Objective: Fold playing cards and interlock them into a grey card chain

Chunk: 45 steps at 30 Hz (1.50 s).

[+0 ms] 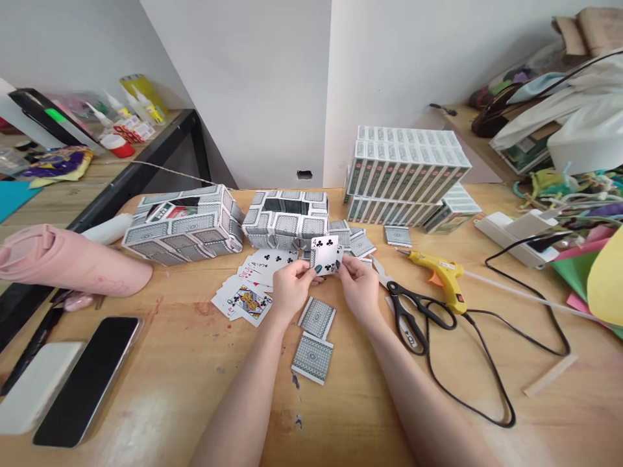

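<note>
My left hand [293,285] and my right hand [359,280] are closed on playing cards [325,251] held up between them. A four of clubs faces me, with the edge of a five behind it at the right. Left of my hands, fanned face-up cards [250,299] lie on the table, a queen among them. Two folded cards [312,357] rest back-up below my hands. More patterned folded cards [361,243] lie just behind. Two boxes built from folded cards stand further back, a long one [185,227] and a smaller one [287,220].
Stacked card packs [403,168] stand at the back right. Black-handled scissors [413,318] and a corded yellow glue gun [445,279] lie on the right, near a white power strip [516,233]. At left are a phone [87,383], a white block [39,389] and a pink roll [73,263].
</note>
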Motion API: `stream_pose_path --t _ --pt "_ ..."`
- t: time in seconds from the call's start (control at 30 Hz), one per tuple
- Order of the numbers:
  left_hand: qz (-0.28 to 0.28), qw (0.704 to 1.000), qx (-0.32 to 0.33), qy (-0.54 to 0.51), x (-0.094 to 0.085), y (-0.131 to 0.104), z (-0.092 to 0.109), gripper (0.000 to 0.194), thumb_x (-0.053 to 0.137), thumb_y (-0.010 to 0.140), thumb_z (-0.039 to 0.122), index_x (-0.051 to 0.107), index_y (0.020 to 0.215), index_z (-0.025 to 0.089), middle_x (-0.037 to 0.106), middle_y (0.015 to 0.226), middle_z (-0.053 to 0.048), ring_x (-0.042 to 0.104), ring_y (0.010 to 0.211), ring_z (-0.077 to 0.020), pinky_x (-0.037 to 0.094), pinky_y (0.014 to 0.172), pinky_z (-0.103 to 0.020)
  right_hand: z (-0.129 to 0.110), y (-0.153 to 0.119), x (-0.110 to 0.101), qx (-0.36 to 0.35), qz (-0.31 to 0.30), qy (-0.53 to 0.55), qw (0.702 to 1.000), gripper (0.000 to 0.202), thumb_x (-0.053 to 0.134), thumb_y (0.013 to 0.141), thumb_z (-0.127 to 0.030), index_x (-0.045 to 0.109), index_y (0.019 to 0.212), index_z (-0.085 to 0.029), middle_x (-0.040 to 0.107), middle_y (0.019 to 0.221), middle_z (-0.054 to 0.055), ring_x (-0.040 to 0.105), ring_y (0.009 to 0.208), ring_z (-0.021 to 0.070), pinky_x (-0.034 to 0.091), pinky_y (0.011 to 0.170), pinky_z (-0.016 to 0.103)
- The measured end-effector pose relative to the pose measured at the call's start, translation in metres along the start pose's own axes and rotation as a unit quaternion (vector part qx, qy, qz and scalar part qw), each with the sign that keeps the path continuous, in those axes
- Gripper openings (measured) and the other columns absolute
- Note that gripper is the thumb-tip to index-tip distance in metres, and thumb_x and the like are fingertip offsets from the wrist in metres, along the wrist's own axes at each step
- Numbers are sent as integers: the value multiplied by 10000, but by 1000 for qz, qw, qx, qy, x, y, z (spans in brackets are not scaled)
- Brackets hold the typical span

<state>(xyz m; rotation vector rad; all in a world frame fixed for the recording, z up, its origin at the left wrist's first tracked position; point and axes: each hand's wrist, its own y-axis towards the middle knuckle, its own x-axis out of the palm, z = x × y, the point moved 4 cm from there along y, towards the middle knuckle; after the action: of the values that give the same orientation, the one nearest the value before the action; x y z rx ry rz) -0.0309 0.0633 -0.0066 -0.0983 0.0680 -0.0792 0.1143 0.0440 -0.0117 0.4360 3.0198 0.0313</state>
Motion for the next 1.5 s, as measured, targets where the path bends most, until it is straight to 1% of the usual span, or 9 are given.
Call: stream_pose_path --t 0.37,0.5,0.6,0.7,0.9,1.07,1.2,1.37,1.5 --pt "54 996 3 69 -3 -2 2 121 524 715 162 538 595 178 565 506 42 596 472 -123 458 487 -210 -1 -2 6 20 -39 42 998 267 553 768 -289 675 970 -161 710 948 84 657 850 225 507 785 353" --pt "37 982 92 163 6 -10 7 103 506 775 189 600 734 193 641 617 16 620 566 -124 453 564 -209 -6 -6 1 -9 24 -64 998 257 510 789 -282 680 930 -150 717 892 79 649 796 209 493 713 307" --pt "30 940 193 280 15 -18 14 141 495 803 188 626 754 196 660 627 -9 609 604 -133 420 595 -218 -13 -11 -3 -24 87 -171 981 240 481 805 -282 678 843 -150 705 746 62 624 687 187 468 650 286" --pt "47 916 252 309 17 -23 19 168 487 814 185 642 749 182 651 610 -25 592 587 -133 402 584 -221 -15 -13 -5 -28 113 -162 980 215 500 791 -295 660 836 -158 703 750 61 624 677 182 476 649 287" --pt "84 963 173 190 5 -15 11 165 494 836 240 642 791 180 667 660 -15 615 607 -131 436 595 -213 -4 -6 4 21 25 6 999 225 547 757 -318 645 864 -146 711 851 84 661 742 201 516 675 313" --pt "70 963 165 201 4 -15 9 160 501 823 246 643 780 185 662 648 -14 607 598 -132 441 595 -217 -10 -9 2 3 28 -127 992 211 499 786 -323 630 786 -158 684 730 61 622 634 181 470 618 299" --pt "45 957 179 226 10 -19 15 144 533 791 246 656 740 191 663 639 -21 599 605 -135 439 609 -225 -18 -13 -3 -20 97 -221 970 139 515 747 -295 555 676 -182 624 639 27 551 578 161 415 593 287" --pt "27 998 60 19 14 -12 11 133 560 754 266 658 776 179 674 671 -16 612 565 -140 465 555 -238 -12 -8 -2 31 76 23 996 111 565 696 -295 537 692 -188 586 657 2 534 623 153 432 601 271" --pt "-23 994 -36 -106 20 -7 6 128 614 688 284 639 685 159 640 585 6 564 446 -119 421 455 -224 -14 -3 10 142 -49 330 932 171 515 763 -356 568 734 -195 610 719 11 534 637 157 446 587 278"
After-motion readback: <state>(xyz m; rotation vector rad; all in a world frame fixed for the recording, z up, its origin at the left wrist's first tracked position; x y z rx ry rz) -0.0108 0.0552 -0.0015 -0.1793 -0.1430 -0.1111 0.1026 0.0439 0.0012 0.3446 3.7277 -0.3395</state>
